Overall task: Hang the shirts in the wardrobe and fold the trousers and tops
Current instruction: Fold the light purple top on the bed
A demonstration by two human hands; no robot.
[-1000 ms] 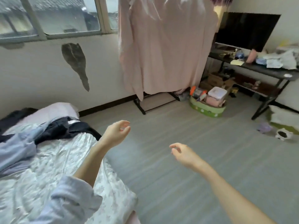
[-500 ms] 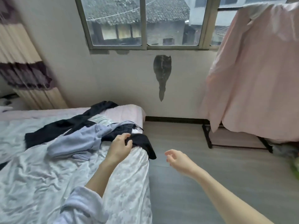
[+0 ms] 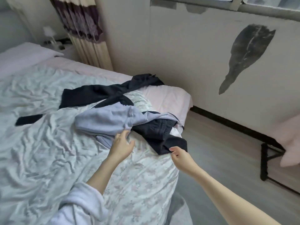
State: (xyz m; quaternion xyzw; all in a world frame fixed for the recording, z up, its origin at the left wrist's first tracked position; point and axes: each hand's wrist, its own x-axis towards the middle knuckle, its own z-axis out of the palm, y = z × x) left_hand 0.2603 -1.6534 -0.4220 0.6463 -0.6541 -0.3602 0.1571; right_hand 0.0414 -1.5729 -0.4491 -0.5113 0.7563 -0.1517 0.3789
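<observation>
1. Two hands out over the bed (image 3: 48, 151), both at the near edge of a clothes heap at the bed's far right corner, ahead of the person
2. Right hand (image 3: 180, 157) is the nearer one to the dark garment (image 3: 155, 132): thumb and forefinger sit right at its lower hem, looks like a pinch starting, can't tell if cloth is actually caught
3. Left hand (image 3: 122, 144) fingers loosely spread, tips touching the fold of the pale blue top (image 3: 105, 120), not gripping
4. Dark garment's long axis runs from the hem at the right hand up and left under the blue top; the blue top lies across it, so lifting the dark piece probably drags the top unless the left hand holds it down
5. Another black garment (image 3: 100, 95) stretches further back toward the wall, partly tangled with the heap
6. Surface: rumpled floral sheet, soft, cloth will snag on wrinkles
7. Room: grey plank floor (image 3: 227, 159) right of the bed, striped curtain (image 3: 81, 21) at back left, black rack foot (image 3: 267, 159) at right with pink cloth (image 3: 290, 143) hanging over it, no wardrobe in view
</observation>
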